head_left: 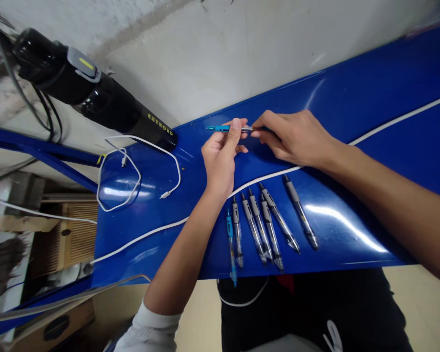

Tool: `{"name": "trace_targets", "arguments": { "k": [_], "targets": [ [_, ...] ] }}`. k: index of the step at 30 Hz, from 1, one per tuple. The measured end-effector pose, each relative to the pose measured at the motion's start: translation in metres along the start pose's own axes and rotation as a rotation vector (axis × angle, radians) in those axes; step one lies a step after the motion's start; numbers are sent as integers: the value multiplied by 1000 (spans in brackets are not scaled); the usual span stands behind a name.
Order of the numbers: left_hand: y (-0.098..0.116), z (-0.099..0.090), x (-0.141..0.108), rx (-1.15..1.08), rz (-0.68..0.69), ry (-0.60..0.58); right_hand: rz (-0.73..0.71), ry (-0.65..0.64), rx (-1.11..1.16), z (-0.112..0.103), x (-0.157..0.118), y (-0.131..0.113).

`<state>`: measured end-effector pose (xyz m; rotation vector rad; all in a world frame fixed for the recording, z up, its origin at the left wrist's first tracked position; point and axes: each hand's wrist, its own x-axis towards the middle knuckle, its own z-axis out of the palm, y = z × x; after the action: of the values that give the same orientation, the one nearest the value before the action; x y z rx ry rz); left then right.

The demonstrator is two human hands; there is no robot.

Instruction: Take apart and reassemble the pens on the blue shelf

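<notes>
Above the blue table my left hand [222, 151] pinches a slim pen [217, 128] with a teal barrel end, thumb on top. My right hand [289, 134] has its thumb and fingers closed at the pen's clear right end; whether a small part sits between those fingertips is hidden. Nearer to me lies a row of clear pens with grey grips, among them a grey pen [300, 212] at the right and another grey pen [253, 227] in the middle. At the row's left end is a teal pen [230, 244], its tip over the table edge.
A black bottle [124, 107] stands at the back left of the blue table [352, 195]. In front of it lies a coiled white charging cable [139, 176]. A long white cord [264, 175] crosses the table under my arms. The wall [220, 58] borders the far edge.
</notes>
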<state>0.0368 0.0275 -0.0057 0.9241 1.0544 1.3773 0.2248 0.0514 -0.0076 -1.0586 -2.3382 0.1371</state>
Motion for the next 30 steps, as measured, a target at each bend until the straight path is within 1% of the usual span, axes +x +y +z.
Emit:
{"name": "trace_targets", "arguments": {
  "k": [2, 7, 11, 13, 15, 20, 22, 25, 30],
  "targets": [
    [0, 0, 0, 11, 12, -14, 11, -11, 22, 1, 0, 1],
    [-2, -2, 1, -36, -63, 13, 18, -67, 47, 2, 0, 3],
    [-3, -3, 2, -7, -16, -42, 3, -69, 77, 1, 0, 2],
    [-3, -4, 2, 12, 8, -55, -28, -57, 116, 0, -1, 0],
    [-3, -4, 2, 22, 17, -36, -88, -62, 153, -2, -1, -2],
    [-4, -2, 3, -14, 38, 38, -236, -146, 176, -2, -1, -7],
    [-5, -2, 3, -35, 65, 43, -262, -144, 176, -1, -1, -10],
    [-7, -3, 4, -25, 87, 9, -282, -122, 187, 1, -2, -14],
    [-7, -6, 4, 35, 40, 7, -329, -131, 165, 2, -1, -16]
  ]
}}
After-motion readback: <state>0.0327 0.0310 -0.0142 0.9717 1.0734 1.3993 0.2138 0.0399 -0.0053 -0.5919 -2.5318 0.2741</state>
